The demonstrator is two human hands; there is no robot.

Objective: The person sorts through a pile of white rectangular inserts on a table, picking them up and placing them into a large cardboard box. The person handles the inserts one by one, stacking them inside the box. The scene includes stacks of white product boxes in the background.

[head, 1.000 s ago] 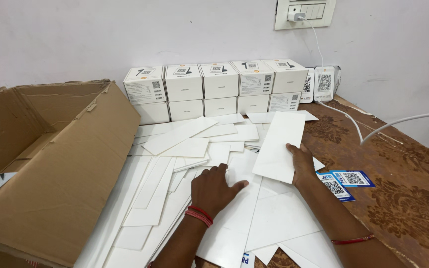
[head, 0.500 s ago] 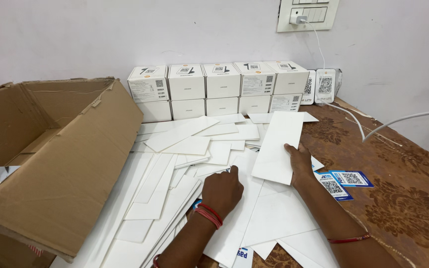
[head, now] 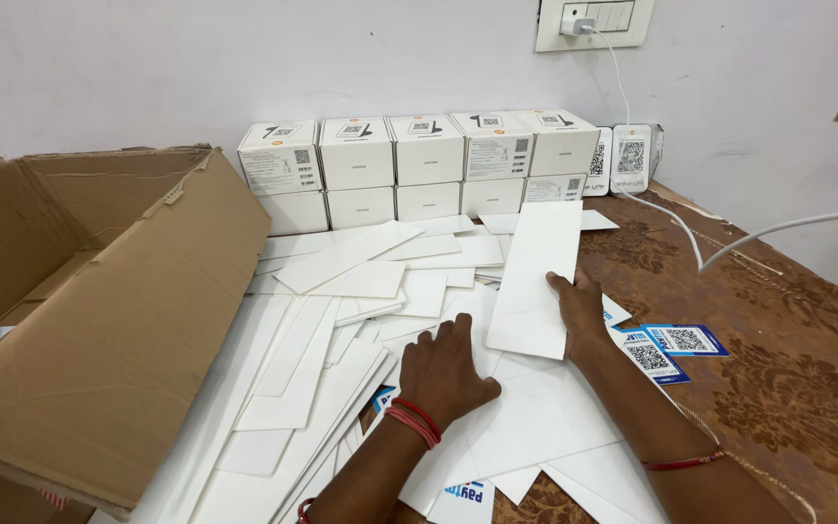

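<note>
My right hand holds a long white card strip by its right edge, lifted and tilted above the pile. My left hand, with red bangles at the wrist, lies palm down on the heap of flat white card pieces spread over the table. Its fingers rest on a sheet just left of the lifted strip.
A large open cardboard box lies on its side at the left. Two rows of small white boxes stand against the wall. Blue-edged printed cards lie on the brown patterned tablecloth at the right. A white cable runs from a wall socket.
My left hand has slid a little to the right across the pile, closer to the strip. The right hand keeps the strip in about the same place.
</note>
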